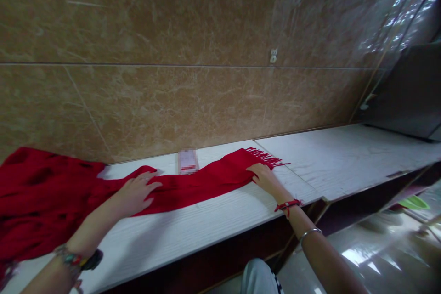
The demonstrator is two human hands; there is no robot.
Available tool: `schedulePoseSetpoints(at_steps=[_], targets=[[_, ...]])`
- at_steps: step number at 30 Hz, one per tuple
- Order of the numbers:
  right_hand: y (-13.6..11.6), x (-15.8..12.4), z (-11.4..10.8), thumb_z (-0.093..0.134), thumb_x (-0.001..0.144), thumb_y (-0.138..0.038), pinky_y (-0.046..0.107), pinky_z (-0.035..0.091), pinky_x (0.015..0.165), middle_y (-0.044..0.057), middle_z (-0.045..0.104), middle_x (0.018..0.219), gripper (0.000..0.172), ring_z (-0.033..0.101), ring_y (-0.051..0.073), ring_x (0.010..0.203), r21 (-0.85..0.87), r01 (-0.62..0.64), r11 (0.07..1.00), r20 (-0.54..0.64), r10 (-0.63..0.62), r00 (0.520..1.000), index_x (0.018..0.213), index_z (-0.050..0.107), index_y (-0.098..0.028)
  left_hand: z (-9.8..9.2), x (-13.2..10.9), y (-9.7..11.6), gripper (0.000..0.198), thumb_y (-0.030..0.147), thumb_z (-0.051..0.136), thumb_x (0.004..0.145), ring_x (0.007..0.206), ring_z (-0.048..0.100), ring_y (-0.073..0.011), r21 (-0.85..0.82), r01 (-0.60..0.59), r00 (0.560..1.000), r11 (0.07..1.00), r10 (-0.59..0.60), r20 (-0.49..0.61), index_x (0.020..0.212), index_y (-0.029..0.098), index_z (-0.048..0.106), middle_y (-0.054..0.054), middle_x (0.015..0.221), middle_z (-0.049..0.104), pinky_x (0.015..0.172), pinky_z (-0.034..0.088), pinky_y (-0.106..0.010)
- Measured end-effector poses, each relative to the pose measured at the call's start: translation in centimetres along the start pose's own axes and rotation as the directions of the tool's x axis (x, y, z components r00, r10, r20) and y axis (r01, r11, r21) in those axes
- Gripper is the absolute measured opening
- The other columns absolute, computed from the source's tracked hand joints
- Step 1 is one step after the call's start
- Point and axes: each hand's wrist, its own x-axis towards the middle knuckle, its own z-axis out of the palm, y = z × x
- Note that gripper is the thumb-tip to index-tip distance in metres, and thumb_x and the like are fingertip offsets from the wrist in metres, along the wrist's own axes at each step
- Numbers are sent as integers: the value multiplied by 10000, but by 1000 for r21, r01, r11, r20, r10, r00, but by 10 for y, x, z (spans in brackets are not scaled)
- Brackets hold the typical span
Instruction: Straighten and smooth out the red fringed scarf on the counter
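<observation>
A long red scarf [206, 181] with a fringed end lies stretched along a white counter [213, 225]. Its left part is bunched in a heap at the left edge of the view. My left hand [136, 193] lies flat on the scarf's middle, fingers spread, open. My right hand [265, 177] rests palm down on the scarf close to the fringe [267, 158], fingers stretched out. Neither hand grips the cloth.
A brown marble-tiled wall [172, 78] rises right behind the counter. A small pink and white packet [188, 161] lies against the wall behind the scarf. A dark cabinet [406, 96] stands at the right. A green object [415, 202] lies on the glossy floor.
</observation>
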Motion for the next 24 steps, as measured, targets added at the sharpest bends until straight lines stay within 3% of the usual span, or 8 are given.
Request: schedulePoseSetpoints(at_steps=[3,6,8,12,16,21,24], targets=[[-6,0,0,475,741,-59,342,371,828,63,611,990,326,504,188,943,30,64,997,8,-65,998,1011,600,-191,1,43,64,273,203,457,766,1097,478,-194,-68,-180,972,981,188,139,1002,216,594,-80,1232,505,933,370,-337],[-11,0,1,484,765,-84,341,374,818,61,622,957,276,515,185,921,37,128,991,25,-129,991,983,612,-193,16,67,92,321,188,474,774,1040,520,-185,-111,-172,964,979,190,186,1085,189,557,-91,1151,560,905,395,-309],[-14,1,3,483,779,-93,338,376,809,63,629,935,256,523,183,905,34,169,985,32,-170,985,970,619,-194,30,72,90,308,209,445,808,1013,535,-174,-141,-135,975,981,157,157,1097,190,548,-80,1120,577,888,406,-293],[-16,3,4,463,795,-83,320,380,777,63,641,871,227,533,179,855,9,210,978,44,-210,977,888,643,-187,47,66,61,296,246,358,864,1040,515,-161,-192,-61,997,979,71,41,1086,196,546,-60,1148,563,922,382,-297],[-16,5,5,448,797,-70,313,372,761,63,638,824,218,530,181,820,-45,187,981,45,-185,982,807,640,-171,48,57,38,247,213,415,824,988,538,-159,-209,-74,992,975,93,80,1013,195,573,-56,1098,585,884,404,-282],[-17,6,4,450,790,-68,304,363,729,68,620,781,194,516,185,787,-99,138,985,87,-130,988,765,621,-155,47,58,38,182,180,404,817,831,585,-156,-136,-27,985,990,49,163,844,177,584,-52,898,634,774,443,-261],[-20,5,1,457,790,-72,303,359,738,69,619,798,188,513,184,799,-95,122,988,92,-113,989,779,623,-159,47,60,42,197,176,375,835,818,589,-163,-91,22,991,996,-10,132,862,168,570,-64,895,633,761,444,-275]])
